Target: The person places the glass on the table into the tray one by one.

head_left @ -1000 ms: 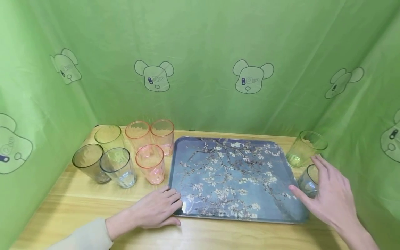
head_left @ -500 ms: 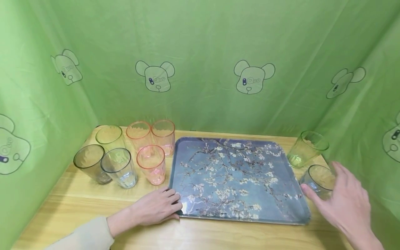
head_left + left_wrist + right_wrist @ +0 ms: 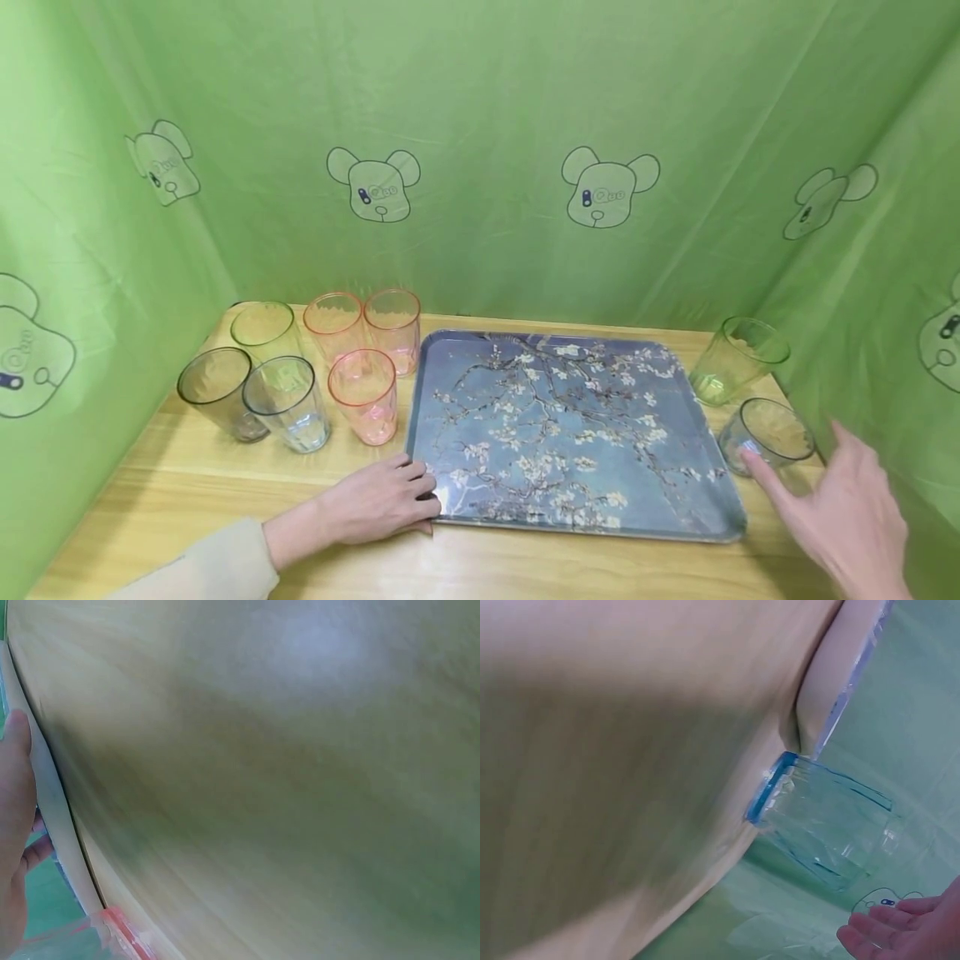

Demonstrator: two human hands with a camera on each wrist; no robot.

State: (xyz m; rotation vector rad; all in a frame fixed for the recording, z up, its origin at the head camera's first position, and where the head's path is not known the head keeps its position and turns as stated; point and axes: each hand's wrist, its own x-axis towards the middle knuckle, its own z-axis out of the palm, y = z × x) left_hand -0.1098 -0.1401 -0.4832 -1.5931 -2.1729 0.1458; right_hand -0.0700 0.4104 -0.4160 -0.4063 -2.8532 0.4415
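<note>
At the front-left corner of a blue tray [image 3: 540, 433] printed with white blossoms, my left hand [image 3: 382, 502] grips the rim with curled fingers. The left wrist view shows that thumb [image 3: 18, 735] against the tray's pale side. A clear blue-grey glass [image 3: 765, 437] stands upright by the tray's right edge, its rim shown blue in the right wrist view. My right hand [image 3: 843, 512] is right of this glass and apart from it, thumb and fingers spread, holding nothing. Behind the glass is a green glass [image 3: 738, 362].
Left of the tray stand several upright glasses: pink glasses [image 3: 363, 396], a green glass [image 3: 262, 325], a smoky grey glass [image 3: 217, 387] and a blue-grey glass [image 3: 288, 404]. A green curtain [image 3: 480, 267] encloses the wooden table [image 3: 525, 571] at the back and sides.
My right hand has drawn back to the right and toward me, away from the blue-grey glass, uncovering it. The left hand stays at the tray corner, its thumb now tucked in.
</note>
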